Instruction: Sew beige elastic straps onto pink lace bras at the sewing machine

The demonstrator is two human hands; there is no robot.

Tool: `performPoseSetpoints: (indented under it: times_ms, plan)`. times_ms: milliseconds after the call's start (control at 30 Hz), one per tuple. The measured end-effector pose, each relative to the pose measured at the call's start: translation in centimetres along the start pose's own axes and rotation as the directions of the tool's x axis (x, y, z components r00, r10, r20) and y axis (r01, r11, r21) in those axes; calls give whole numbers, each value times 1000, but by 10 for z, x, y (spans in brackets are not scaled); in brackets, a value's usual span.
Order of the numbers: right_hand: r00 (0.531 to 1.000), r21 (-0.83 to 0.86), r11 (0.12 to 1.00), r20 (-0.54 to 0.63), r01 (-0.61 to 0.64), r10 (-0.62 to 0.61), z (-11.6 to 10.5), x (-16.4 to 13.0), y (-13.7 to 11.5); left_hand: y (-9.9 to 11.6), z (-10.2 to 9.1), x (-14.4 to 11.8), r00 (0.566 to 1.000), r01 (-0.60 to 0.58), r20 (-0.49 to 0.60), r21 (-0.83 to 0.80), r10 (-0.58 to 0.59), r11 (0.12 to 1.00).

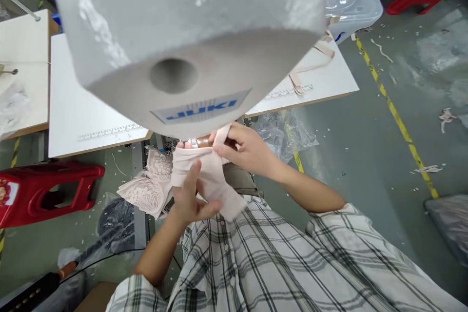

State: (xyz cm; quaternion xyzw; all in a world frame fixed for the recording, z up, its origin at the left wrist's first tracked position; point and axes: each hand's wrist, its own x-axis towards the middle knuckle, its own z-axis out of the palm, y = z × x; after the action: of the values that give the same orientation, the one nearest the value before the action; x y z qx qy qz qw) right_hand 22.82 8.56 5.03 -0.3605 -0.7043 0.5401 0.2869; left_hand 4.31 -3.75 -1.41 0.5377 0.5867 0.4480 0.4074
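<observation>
A pale pink bra (210,175) is stretched below the head of a sewing machine (204,39) marked JUKI. Its lace-covered cups (148,192) hang to the left, beside the machine's post. My left hand (190,197) holds the plain band part, one finger lying over the cloth and the thumb spread to the right; some fingers are hidden behind it. Between thumb and fingers, my right hand (244,146) pinches a narrow pink elastic strip (222,135) at the band's upper edge. The needle area is mostly hidden by the machine head and cloth.
White table tops with printed rulers (111,131) flank the machine. Pink strips (297,83) hang over the right one, near a clear plastic bin (353,0). A red stool (51,192) stands at left. Plastic film (287,131) and scraps litter the green floor.
</observation>
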Motion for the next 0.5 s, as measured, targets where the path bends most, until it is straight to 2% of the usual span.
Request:
performPoseSetpoints:
  times_ms: [67,100,133,233,333,400,500]
  plan:
    - [983,-221,974,-160,53,-90,4,13,14,4,-9,15,977,-204,-5,244,211,948]
    - [973,-253,966,-206,46,-100,6,17,21,6,-12,21,958,-279,36,353,285,893]
    - [968,-228,973,-236,28,-83,8,21,26,7,-13,25,947,-316,87,427,309,847]
    - [977,78,995,-197,-61,75,11,29,36,11,-12,28,948,-319,178,577,265,752]
    - [980,364,926,-127,-100,156,11,36,40,16,-8,24,952,-304,201,702,230,644]
    - [979,364,930,-161,-61,127,10,43,41,22,-6,22,954,-298,209,759,216,579]
    - [972,127,991,-233,36,-5,6,56,44,31,-5,23,965,-262,205,805,165,533]
